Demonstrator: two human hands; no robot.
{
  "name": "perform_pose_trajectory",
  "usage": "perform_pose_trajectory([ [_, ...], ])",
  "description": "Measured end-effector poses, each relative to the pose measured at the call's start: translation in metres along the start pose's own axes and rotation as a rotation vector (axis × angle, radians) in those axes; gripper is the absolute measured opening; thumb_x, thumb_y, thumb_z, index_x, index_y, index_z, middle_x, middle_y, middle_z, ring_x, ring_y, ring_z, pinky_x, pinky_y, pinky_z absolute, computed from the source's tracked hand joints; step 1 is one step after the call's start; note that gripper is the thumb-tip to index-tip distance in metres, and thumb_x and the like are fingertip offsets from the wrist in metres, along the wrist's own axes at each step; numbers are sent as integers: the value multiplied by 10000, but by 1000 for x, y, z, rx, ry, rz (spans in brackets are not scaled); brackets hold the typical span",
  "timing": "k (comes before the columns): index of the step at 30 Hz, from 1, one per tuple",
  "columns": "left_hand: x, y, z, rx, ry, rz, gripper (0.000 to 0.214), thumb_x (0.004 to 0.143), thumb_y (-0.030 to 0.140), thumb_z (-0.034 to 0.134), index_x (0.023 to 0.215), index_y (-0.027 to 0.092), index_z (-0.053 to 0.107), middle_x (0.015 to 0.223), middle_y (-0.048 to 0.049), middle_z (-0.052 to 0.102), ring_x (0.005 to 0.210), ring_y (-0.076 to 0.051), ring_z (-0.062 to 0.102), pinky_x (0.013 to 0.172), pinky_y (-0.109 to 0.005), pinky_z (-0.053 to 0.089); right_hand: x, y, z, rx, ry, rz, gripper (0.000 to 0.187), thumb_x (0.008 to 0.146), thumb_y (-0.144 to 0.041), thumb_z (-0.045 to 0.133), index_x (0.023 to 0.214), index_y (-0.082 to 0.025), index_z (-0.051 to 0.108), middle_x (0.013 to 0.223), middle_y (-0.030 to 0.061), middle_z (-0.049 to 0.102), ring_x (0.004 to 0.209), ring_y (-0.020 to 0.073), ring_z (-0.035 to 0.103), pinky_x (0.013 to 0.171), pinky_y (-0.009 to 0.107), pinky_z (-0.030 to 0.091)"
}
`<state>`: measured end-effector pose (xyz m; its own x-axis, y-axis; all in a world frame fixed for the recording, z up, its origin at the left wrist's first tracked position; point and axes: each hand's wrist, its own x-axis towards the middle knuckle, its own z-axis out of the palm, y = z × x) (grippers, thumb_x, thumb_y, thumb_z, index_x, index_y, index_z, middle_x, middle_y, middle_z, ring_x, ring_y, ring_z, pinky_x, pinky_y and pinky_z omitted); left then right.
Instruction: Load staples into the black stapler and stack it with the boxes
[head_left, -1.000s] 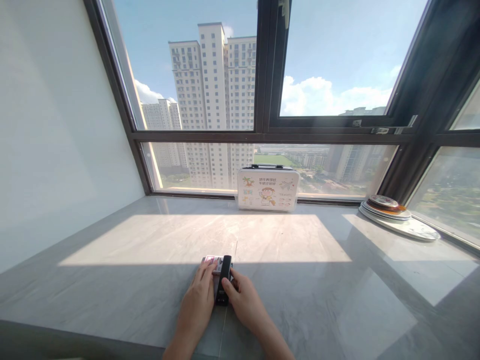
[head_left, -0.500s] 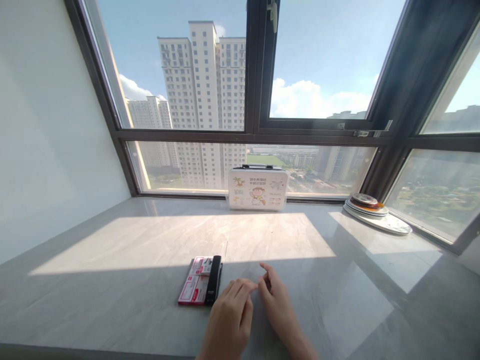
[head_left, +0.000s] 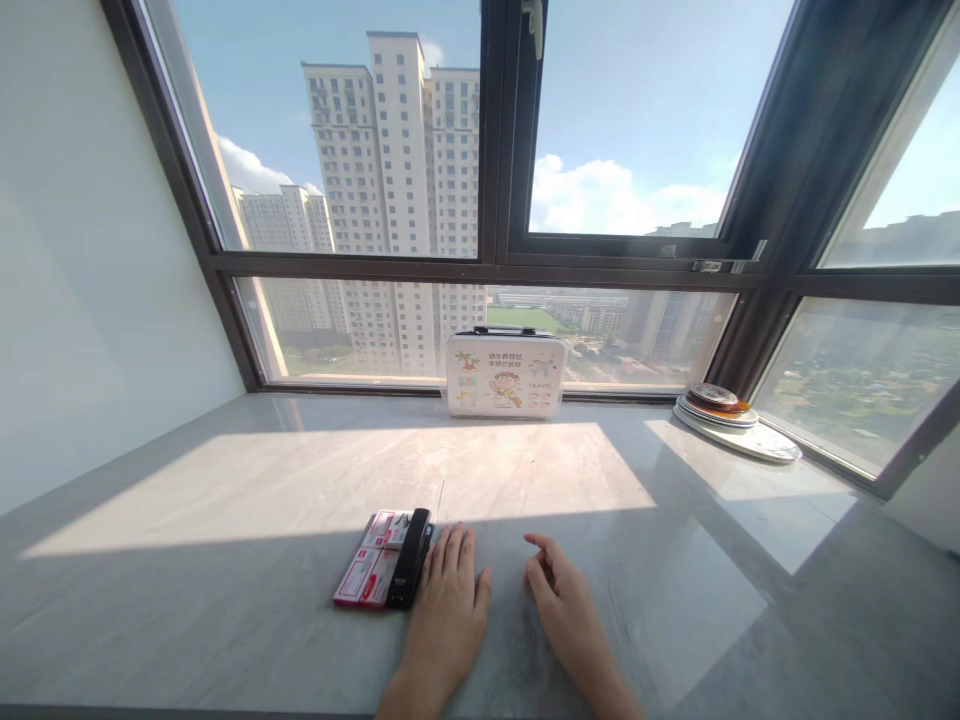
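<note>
My left hand (head_left: 448,615) lies palm down on the grey marble-look sill (head_left: 225,620), its fingers stretched forward. Its outer edge is right beside a black stapler (head_left: 409,560), seemingly touching it. That stapler rests along the right side of some red-and-white printed packs (head_left: 367,575) with a dark red edge underneath. To the right, my right hand (head_left: 568,605) rests on its side on the sill. Its index finger points forward and left, the other fingers are loosely bent, and it holds nothing I can see. A gap of bare sill separates the two hands.
A white case (head_left: 506,378) with cartoon prints and a black handle stands against the window (head_left: 615,268). Stacked plates (head_left: 739,430) sit in the far right corner. A white wall (head_left: 90,300) bounds the left side. Sunlight falls in bright patches across the sill.
My hands have come apart. The left one has moved left to the stapler and flattened out; the right has shifted slightly right. The view has turned a little to the right.
</note>
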<state>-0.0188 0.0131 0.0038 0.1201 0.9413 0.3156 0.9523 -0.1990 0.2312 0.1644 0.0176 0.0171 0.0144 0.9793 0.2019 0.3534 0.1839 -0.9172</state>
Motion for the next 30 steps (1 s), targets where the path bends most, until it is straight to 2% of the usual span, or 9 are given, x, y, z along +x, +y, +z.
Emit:
perform_pose_trajectory([
  [14,11,11,9,104,63,-53,553,1009,409,344,1490,153,433,1602,-129,353,1505,-320,243,1213,-556,244,-2,-2,0,-63,-10,-11,394,965,-407,399,1240,-210,600,793,5,669,697,189,634,653,282,477],
  [16,9,15,8,105,58,-32,549,1016,410,334,1500,164,421,1608,-120,343,1508,-314,236,1214,-556,245,-3,-4,0,-130,-1,-28,418,974,-396,371,1267,-203,599,855,30,696,762,201,657,709,299,504],
  [18,5,18,6,93,44,31,549,1024,422,322,1522,201,388,1622,-93,320,1512,-298,232,1216,-547,254,-5,-7,1,-274,20,-92,452,969,-378,381,1330,-196,583,1076,83,713,1008,233,659,898,341,501],
  [19,3,20,5,85,35,65,548,1026,431,318,1533,228,368,1629,-74,307,1513,-288,232,1216,-543,259,-7,-8,2,-369,23,-129,477,964,-373,395,1374,-197,564,1229,100,679,1178,254,600,1017,372,449],
  [21,-1,23,3,75,14,110,538,1030,431,313,1545,278,338,1637,-42,290,1513,-275,238,1215,-545,267,-10,-10,5,-561,-10,-177,529,968,-371,398,1465,-219,496,1478,74,529,1431,279,378,1177,437,284],
  [23,-3,23,3,78,3,121,526,1033,407,304,1548,303,326,1637,-28,288,1511,-268,246,1211,-553,271,-14,-12,8,-702,-80,-178,545,997,-375,339,1522,-255,420,1588,14,382,1513,277,213,1221,485,176],
  [26,-3,22,3,92,9,125,523,1035,371,296,1553,307,312,1639,-22,279,1512,-260,248,1210,-556,275,-18,-13,12,-813,-137,-154,548,1028,-380,239,1560,-283,328,1630,-37,249,1532,266,140,1227,518,129],
  [30,-3,21,3,101,21,124,525,1030,359,314,1553,317,307,1642,-8,270,1511,-251,251,1211,-536,285,-20,-13,14,-880,-146,-124,558,1033,-398,202,1574,-283,274,1638,-47,181,1534,273,113,1224,538,118],
])
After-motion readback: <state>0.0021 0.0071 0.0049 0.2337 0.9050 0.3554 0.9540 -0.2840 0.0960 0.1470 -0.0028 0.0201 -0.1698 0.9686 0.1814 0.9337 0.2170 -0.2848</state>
